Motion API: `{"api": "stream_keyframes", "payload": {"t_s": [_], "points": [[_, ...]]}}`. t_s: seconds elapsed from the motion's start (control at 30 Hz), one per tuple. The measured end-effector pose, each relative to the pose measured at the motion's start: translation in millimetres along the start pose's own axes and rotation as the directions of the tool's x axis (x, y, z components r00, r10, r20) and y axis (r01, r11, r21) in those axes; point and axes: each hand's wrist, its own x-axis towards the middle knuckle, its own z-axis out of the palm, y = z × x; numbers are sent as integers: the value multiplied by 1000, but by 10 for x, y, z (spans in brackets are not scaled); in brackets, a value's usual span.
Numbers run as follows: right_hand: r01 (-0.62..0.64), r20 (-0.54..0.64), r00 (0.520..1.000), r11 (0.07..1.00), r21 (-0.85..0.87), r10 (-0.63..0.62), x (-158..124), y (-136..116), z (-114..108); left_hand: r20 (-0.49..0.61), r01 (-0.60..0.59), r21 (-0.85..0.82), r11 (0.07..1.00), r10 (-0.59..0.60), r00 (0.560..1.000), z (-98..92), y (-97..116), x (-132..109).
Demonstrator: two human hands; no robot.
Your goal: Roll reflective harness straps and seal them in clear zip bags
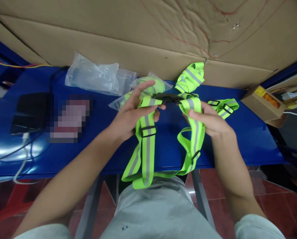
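Note:
A neon-green reflective strap (147, 162) with a grey stripe hangs in loops between my two hands, over the front edge of the blue table. My left hand (132, 116) is closed on its left part, thumb on top and index finger stretched out. My right hand (209, 119) grips the right part between thumb and fingers. A dark piece that looks like a buckle (170, 98) bridges the two sides; it is blurred. Below my left hand, a black slider (148, 131) sits on the strap. The fingertips behind the webbing are partly hidden.
On the blue table (108, 142) lie clear plastic bags (92, 74), a bagged green strap (153, 85), a bundled green strap (191, 78) and another strap (229, 108). A cardboard box (261, 104) stands right. A black device (30, 113) with a cable lies left.

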Motion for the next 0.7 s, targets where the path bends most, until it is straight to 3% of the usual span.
{"api": "stream_keyframes", "payload": {"t_s": [0.13,0.23,0.33,0.43,0.5,0.6,0.7], "points": [[-18,161,987,998,-62,28,49,172,162,-71,276,64,959,-271,960,15,-228,27],[-24,114,993,998,54,17,76,225,227,-45,296,68,953,-293,955,4,-213,25],[-87,175,984,963,254,42,74,205,235,85,301,23,953,-302,950,14,-74,-4],[-114,246,969,924,364,23,55,185,260,284,380,34,924,-374,883,57,16,-41],[-94,217,976,936,338,20,46,198,299,299,293,119,949,-316,901,86,-3,-49],[-47,117,993,975,216,22,42,246,350,208,20,329,944,-93,974,85,-107,-29],[13,54,998,993,117,-19,45,299,355,196,-88,418,904,5,981,42,-180,-13]]}}
